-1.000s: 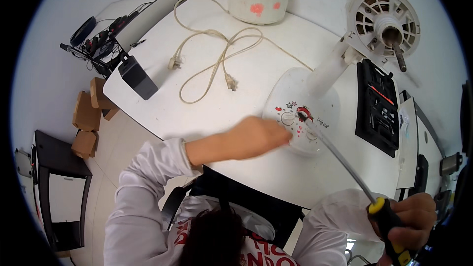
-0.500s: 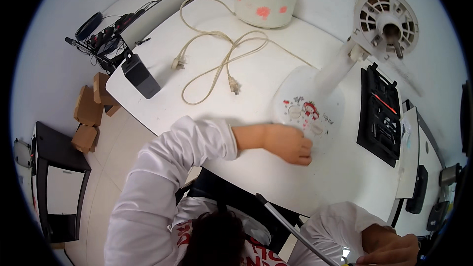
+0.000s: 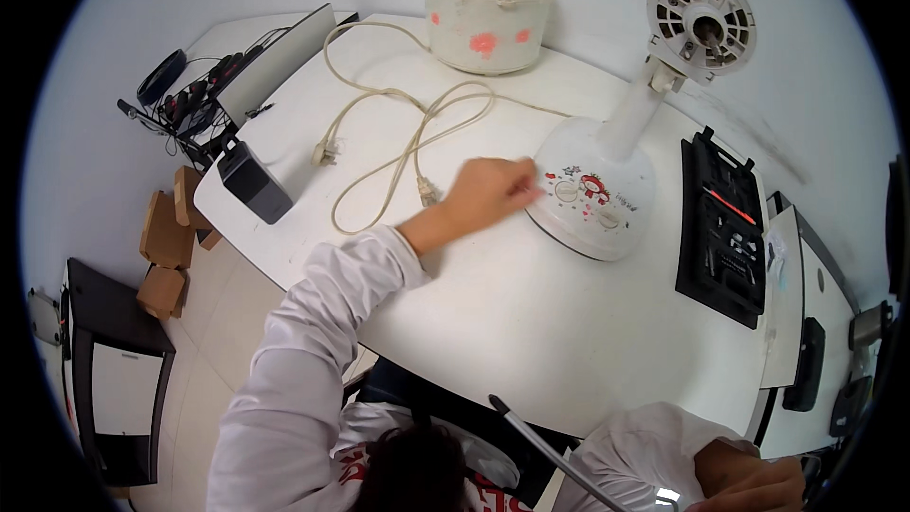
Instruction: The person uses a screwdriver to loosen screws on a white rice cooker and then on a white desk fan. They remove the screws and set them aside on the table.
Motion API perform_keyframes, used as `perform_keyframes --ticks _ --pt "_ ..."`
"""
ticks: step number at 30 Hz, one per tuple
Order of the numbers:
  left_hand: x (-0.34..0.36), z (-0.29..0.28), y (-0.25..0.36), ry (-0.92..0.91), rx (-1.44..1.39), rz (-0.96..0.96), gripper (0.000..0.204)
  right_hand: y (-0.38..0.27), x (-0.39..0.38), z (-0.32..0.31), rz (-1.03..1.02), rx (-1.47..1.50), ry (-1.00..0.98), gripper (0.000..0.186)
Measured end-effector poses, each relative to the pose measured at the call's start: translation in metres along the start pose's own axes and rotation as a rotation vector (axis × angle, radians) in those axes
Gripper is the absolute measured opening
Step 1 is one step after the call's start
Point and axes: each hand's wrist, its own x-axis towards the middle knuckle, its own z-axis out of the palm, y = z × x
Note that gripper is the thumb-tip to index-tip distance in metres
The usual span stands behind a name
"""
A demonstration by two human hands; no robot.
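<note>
Palm down, my left hand (image 3: 485, 197) reaches over the table to the left edge of a white electric fan's base (image 3: 621, 239). Its fingers are curled and slightly blurred, and whatever they hold, if anything, is hidden. The fan stands upright on its post (image 3: 633, 114) without blades or grille, its round motor housing (image 3: 703, 27) bare at the front. Two knobs and a cartoon print mark the base. At the lower right, my right hand (image 3: 754, 488) is partly cut off by the picture's edge; its bent fingers hide what is in them.
A white rice cooker (image 3: 488, 19) stands at the back. Its looped cord (image 3: 417, 137) crosses the white table (image 3: 493, 322). A black block-shaped device (image 3: 254, 182) sits at the left edge. An opened black tool case (image 3: 725, 228) lies right of the fan; cardboard boxes (image 3: 163, 237) rest on the floor.
My left hand has moved left and away from me, from the front of the fan base to its left side. The fan sits farther back, its housing turned more toward me. The view has shifted slightly.
</note>
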Motion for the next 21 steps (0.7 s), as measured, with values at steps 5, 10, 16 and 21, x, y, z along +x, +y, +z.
perform_keyframes --ticks 5,10,16,21 --pt "0.01 -0.021 -0.032 -0.062 0.129 -0.308 0.018 0.007 0.007 0.004 0.002 0.001 0.005 0.023" --pt "0.009 -0.017 -0.043 -0.25 0.159 -0.41 0.018 0.011 0.013 0.008 0.033 0.002 -0.004 0.025" --pt "0.008 -0.025 -0.053 -0.35 0.059 -0.382 0.021 0.017 0.017 0.009 0.036 -0.029 0.018 0.025" --pt "0.009 -0.048 -0.058 -0.369 -0.001 -0.309 0.03 0.014 0.013 0.008 0.023 -0.078 0.095 0.031"
